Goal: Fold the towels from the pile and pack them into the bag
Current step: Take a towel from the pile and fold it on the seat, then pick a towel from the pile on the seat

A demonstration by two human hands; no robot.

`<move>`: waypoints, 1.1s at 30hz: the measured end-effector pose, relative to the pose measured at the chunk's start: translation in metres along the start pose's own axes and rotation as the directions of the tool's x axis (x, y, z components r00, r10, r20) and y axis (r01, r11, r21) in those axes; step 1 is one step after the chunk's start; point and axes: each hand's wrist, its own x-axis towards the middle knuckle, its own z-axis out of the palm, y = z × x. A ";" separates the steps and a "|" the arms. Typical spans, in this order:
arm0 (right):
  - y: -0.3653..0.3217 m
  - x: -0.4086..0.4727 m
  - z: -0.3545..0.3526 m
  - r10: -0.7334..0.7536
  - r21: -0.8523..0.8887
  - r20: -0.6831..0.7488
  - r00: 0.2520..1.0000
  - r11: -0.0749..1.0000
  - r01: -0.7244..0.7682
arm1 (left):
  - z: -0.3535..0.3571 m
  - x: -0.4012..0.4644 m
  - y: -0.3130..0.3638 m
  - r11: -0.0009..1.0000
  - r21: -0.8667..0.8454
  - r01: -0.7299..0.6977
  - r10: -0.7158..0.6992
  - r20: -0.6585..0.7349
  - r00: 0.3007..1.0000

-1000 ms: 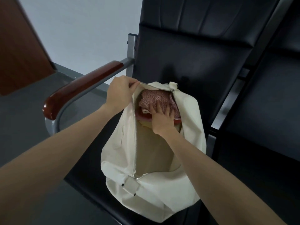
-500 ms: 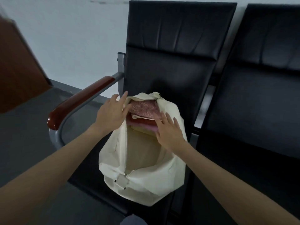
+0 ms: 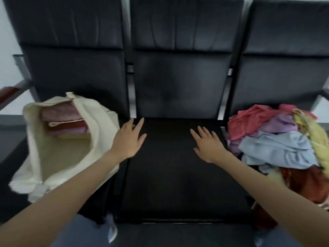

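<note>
Left hand (image 3: 129,139): fingers straight and spread, palm down, over the far-left part of the middle seat (image 3: 170,175), holding nothing. Contact with the seat not resolvable. Just right of the bag (image 3: 71,148), forearm crossing the bag's near-right edge.

Right hand (image 3: 207,146): same posture, fingers straight and slightly fanned, palm down, over the far-right part of the middle seat, holding nothing. Near the pile (image 3: 277,145) but apart from it.

Bag: cream fabric, lying on the left seat of the bench (image 3: 178,77), mouth open and facing up. Zipper edge visible along the opening. Inside at the far end, a stack of folded towels (image 3: 64,120): pinkish one on top, then white-edged, dark red, lilac and pale yellow layers under it. Near half of the bag interior showing bare lining.

Pile: unfolded towels heaped on the right seat. Red towel (image 3: 249,118) at the far left of the heap, purple towel (image 3: 279,123) just right of it, light blue towel (image 3: 277,148) draped across the near side, yellow towel (image 3: 311,132) along the right edge, rust-orange towel (image 3: 306,184) nearest, partly cut off by the frame.

Bench: three black padded seats in a row, metal frame between backs. Wooden armrest (image 3: 8,93) at far left edge. Whole frame motion-blurred, fine detail soft.
</note>
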 end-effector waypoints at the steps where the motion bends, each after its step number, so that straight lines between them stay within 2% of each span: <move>1: 0.025 -0.011 0.007 0.043 -0.003 0.008 0.999 0.999 -0.043 | 0.010 0.006 0.023 0.999 0.012 -0.033 0.033 0.034 0.999; 7: 0.158 -0.063 0.052 0.281 0.062 0.031 0.959 0.957 -0.283 | 0.063 0.041 0.150 0.970 0.017 -0.241 0.233 0.199 0.952; 11: 0.221 -0.086 0.078 0.377 0.144 0.058 0.924 0.913 -0.381 | 0.095 0.067 0.230 0.942 0.006 -0.335 0.322 0.261 0.910; 14: 0.257 -0.102 0.094 0.436 0.215 0.010 0.900 0.878 -0.427 | 0.118 0.084 0.287 0.914 -0.019 -0.406 0.393 0.292 0.872; 19: 0.301 -0.122 0.114 0.551 0.395 -0.185 0.813 0.800 -0.452 | 0.152 0.105 0.369 0.829 -0.081 -0.554 0.552 0.282 0.785; 22: 0.322 -0.127 0.121 0.640 0.542 -0.237 0.731 0.712 -0.448 | 0.167 0.118 0.411 0.782 -0.114 -0.613 0.618 0.265 0.740; 25: 0.341 -0.128 0.128 0.709 0.603 -0.252 0.659 0.647 -0.466 | 0.176 0.126 0.444 0.720 -0.122 -0.684 0.693 0.185 0.697; 29: 0.363 -0.125 0.132 0.780 0.626 -0.210 0.589 0.570 -0.531 | 0.189 0.131 0.476 0.698 -0.141 -0.702 0.716 0.115 0.689; 33: 0.395 -0.120 0.139 0.865 0.666 -0.026 0.502 0.389 -0.636 | 0.199 0.130 0.490 0.733 -0.188 -0.654 0.679 0.155 0.717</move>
